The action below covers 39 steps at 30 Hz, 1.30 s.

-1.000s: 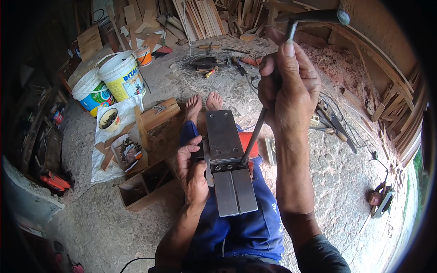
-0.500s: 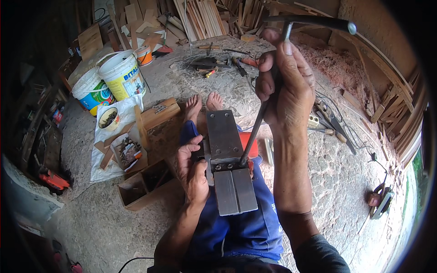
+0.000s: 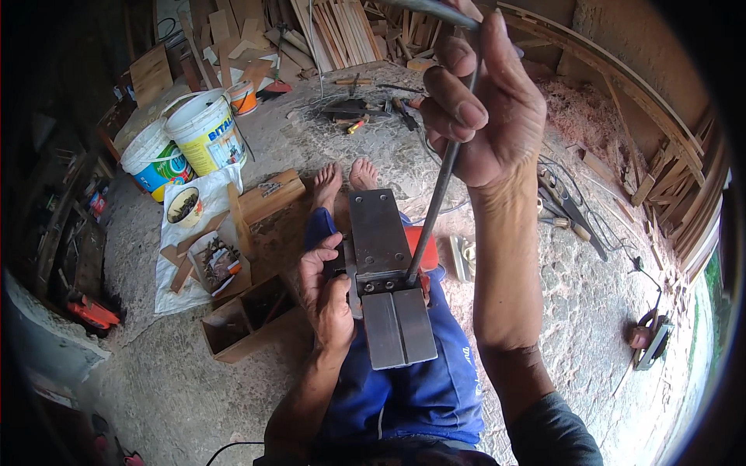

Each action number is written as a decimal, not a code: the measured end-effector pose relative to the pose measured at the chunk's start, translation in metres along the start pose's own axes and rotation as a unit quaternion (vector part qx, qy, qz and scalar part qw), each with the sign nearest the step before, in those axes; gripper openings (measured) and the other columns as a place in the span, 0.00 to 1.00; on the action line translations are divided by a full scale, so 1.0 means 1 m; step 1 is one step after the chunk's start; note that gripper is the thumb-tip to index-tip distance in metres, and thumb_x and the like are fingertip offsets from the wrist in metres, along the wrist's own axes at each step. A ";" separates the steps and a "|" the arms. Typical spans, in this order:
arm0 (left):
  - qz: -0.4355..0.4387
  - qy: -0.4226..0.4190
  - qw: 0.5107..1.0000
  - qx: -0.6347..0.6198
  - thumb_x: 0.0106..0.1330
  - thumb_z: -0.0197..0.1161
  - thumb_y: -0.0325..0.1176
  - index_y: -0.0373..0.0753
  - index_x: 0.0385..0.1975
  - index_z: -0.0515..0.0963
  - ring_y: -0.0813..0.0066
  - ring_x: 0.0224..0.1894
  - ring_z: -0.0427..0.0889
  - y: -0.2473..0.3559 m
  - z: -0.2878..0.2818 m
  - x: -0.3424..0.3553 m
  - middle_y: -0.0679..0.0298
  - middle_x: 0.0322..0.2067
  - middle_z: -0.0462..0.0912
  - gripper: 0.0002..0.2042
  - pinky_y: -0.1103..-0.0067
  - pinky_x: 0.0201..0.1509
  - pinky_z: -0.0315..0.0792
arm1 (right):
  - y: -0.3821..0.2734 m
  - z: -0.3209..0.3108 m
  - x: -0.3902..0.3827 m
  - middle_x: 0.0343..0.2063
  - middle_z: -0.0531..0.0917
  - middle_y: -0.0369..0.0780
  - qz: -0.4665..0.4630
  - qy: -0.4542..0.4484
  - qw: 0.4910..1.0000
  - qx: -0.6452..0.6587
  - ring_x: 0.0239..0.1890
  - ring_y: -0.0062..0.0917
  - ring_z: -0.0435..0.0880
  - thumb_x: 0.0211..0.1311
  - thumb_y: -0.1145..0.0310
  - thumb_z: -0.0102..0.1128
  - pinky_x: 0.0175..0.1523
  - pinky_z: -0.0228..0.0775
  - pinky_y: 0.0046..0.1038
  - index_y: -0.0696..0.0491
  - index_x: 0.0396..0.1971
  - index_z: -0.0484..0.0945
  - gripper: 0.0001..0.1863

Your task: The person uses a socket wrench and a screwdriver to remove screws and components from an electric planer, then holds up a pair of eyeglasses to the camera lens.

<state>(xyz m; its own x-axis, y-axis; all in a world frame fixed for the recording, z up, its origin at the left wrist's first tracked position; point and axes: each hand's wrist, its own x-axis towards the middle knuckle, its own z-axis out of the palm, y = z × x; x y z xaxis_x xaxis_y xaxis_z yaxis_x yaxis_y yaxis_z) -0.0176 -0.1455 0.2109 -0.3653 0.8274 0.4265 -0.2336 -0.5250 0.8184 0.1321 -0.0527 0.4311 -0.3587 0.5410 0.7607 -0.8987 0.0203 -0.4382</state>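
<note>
resting across the person's lap, on the blue shorts (image 3: 404,388), is a long grey metal planer (image 3: 386,272) turned sole-up, its length running away from the body toward the bare feet (image 3: 346,177). a long metal wrench (image 3: 439,194) stands nearly upright on it, its lower tip set into the fittings near the middle of the sole, its upper end bent over sideways at the top of the view. the right hand (image 3: 486,116) is closed in a fist around the upper part of the wrench's shaft, raised well above the lap. the left hand (image 3: 326,291) is wrapped around the planer's left side, thumb on top, fingers curled under the edge. something red (image 3: 426,248) shows just beside the planer on its right. left of the legs lie wooden boxes (image 3: 241,318) and a white sheet (image 3: 183,233) with a small tin and scraps on it. farther off stand two white plastic buckets (image 3: 186,144). hand tools (image 3: 365,113) are scattered on the concrete floor (image 3: 148,373) beyond the feet, with stacked wood strips (image 3: 342,31) behind and wood shavings (image 3: 575,124) to the right.
</note>
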 end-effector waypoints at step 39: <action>-0.211 -0.002 0.974 -0.078 0.50 0.53 0.23 0.35 0.39 0.72 0.71 0.48 0.72 -0.009 0.007 0.058 0.59 0.43 0.77 0.14 0.74 0.61 0.66 | 0.051 -0.174 -0.178 0.33 0.87 0.46 0.225 0.304 0.669 -0.640 0.37 0.35 0.87 0.73 0.58 0.52 0.45 0.74 0.33 0.59 0.38 0.80 0.18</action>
<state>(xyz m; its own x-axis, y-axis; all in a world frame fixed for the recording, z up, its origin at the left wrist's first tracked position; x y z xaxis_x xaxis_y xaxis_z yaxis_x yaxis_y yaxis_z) -0.0301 -0.0914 0.2310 -0.2032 0.9769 0.0663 -0.4957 -0.1610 0.8534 0.1937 -0.0020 0.1900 -0.0021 0.9684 0.2495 0.3573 0.2338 -0.9043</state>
